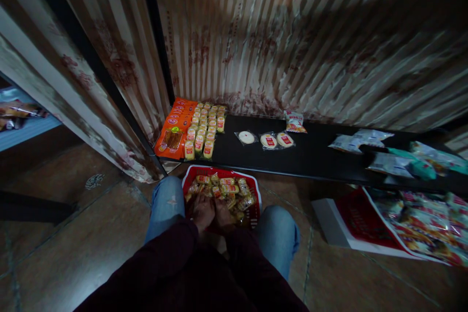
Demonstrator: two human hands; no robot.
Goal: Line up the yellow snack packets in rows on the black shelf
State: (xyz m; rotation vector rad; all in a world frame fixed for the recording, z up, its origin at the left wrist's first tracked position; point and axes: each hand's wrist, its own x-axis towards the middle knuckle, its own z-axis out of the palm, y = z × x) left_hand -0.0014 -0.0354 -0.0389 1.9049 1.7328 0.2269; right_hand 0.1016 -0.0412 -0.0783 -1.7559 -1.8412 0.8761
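Note:
Between my knees stands a red basket (259, 200) with a white rim, holding many small yellow wrapped snack cakes (229, 188). My left hand (203, 211) reaches into its near left part, fingers among the packs. Close beside it, my right hand (223, 213) is also down in the basket, touching the packs. Dim light and the wrappers hide the fingertips, so I cannot tell whether either hand grips a pack. Just beyond the basket, similar yellow cakes (199, 142) stand in rows on the black shelf (234, 157), beside an orange snack bag (168, 137).
Round white wrapped cakes (269, 141) and a small snack bag (295, 122) lie mid-shelf. Several loose bags (389, 164) lie to the right. Below them, a second red basket (365, 219) of packets sits on the floor. A dark post (159, 34) and curtain (256, 34) border the shelf.

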